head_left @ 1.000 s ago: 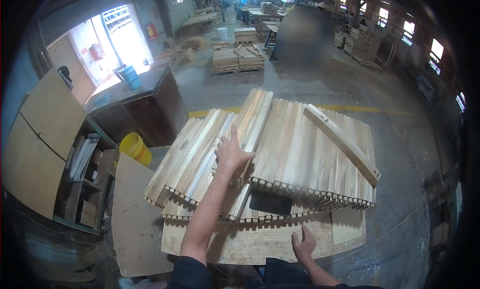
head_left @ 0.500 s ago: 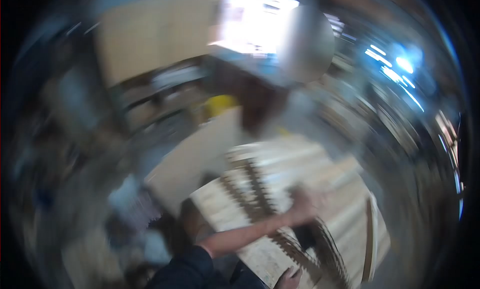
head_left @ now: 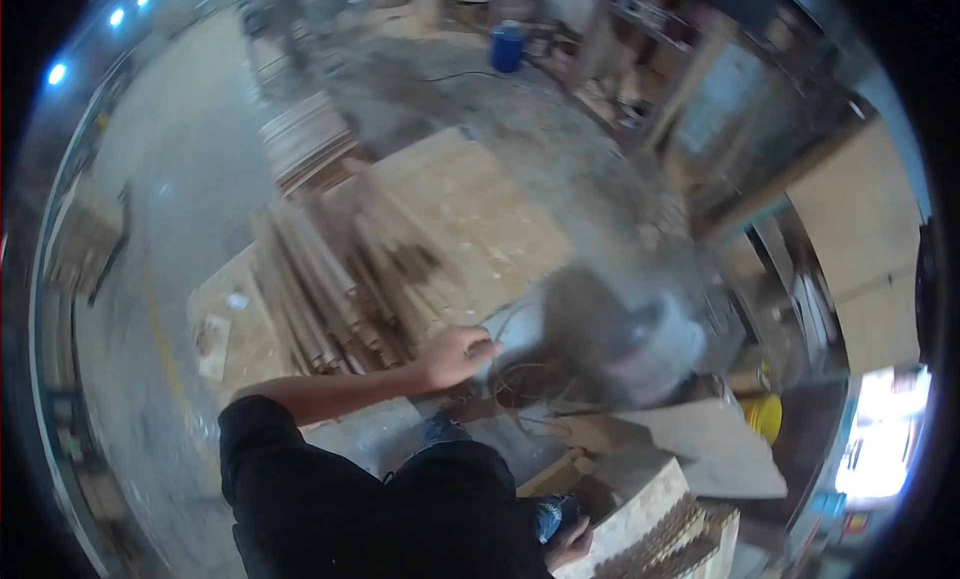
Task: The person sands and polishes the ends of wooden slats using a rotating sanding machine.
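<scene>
My left hand is held out past the near edge of a table, its fingers curled in and nothing visible sticking out of them. Close beyond it lie several long brown wood strips, side by side on a pale board. My right hand is low in the view beside my body, fingers bent, partly cut off by my dark clothing; what it holds, if anything, I cannot make out. Right of that hand are notched wooden pieces on a light panel.
A stack of flat boards stands beyond the strips. A blurred grey rounded object and a looped cable are at the right. A blue bucket and a yellow container are farther off. Grey floor runs along the left.
The view has swung left, so the notched pieces now sit at the lower right. My left hand has moved from over them to beside the table with the strips.
</scene>
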Motion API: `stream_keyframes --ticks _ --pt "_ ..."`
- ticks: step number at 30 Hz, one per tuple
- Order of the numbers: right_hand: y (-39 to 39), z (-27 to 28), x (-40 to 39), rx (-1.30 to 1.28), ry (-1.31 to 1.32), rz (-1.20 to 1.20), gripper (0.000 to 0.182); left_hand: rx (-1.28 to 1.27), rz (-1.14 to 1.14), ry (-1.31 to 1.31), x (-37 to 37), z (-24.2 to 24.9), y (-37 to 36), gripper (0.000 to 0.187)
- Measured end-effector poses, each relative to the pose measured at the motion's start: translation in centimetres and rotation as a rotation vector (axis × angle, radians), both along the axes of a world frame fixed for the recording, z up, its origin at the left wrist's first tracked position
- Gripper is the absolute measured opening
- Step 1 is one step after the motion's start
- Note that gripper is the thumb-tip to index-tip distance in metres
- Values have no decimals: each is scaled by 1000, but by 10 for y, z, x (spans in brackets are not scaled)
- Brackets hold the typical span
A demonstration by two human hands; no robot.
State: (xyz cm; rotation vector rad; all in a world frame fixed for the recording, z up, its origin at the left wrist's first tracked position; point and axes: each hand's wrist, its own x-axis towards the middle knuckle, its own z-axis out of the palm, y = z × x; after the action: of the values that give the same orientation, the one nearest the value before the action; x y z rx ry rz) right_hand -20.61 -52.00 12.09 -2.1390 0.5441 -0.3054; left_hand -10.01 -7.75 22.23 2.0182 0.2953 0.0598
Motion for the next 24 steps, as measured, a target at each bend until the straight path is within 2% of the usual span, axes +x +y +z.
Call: stream_keyframes --ticks 2,4,7,10,11,12,14,16,19,20,21,22,24 --pt "58 33 78 58 41 413 28 -173 113 23 -38 -2 -5 34" --pt "92 14 144 -154 55 796 27 -336 217 75 -75 -13 -27 28" --pt "183 4 200 -171 154 1174 27 -575 550 119 -120 -20 -48 26" --pt "278 -6 217 -266 118 1496 34 -634 963 -121 -152 -45 -34 23" --pt "309 -16 220 -371 125 1560 36 -569 1031 -147 -164 -36 -16 22" --pt "337 -26 224 -481 132 1615 39 -507 1092 -170 -177 -28 8 22" --pt "393 -24 223 -373 62 1636 40 -472 1239 -304 -205 -30 39 21" --pt "439 -49 239 -398 -9 1602 43 -330 1339 -254 -225 -12 59 20" --pt "492 -62 264 -519 -123 1544 49 -298 1360 -217 -239 -2 67 20" --pt "506 -65 271 -572 -158 1520 52 -305 1358 -181 -237 -4 65 20" --pt "518 -87 288 -642 -99 1531 67 -310 1356 -144 -234 -8 61 20" --pt "528 -93 294 -619 -101 1522 72 -315 1351 -107 -229 -11 55 20" --pt "547 -104 306 -576 -103 1500 82 -513 1306 -162 -207 -13 42 20"
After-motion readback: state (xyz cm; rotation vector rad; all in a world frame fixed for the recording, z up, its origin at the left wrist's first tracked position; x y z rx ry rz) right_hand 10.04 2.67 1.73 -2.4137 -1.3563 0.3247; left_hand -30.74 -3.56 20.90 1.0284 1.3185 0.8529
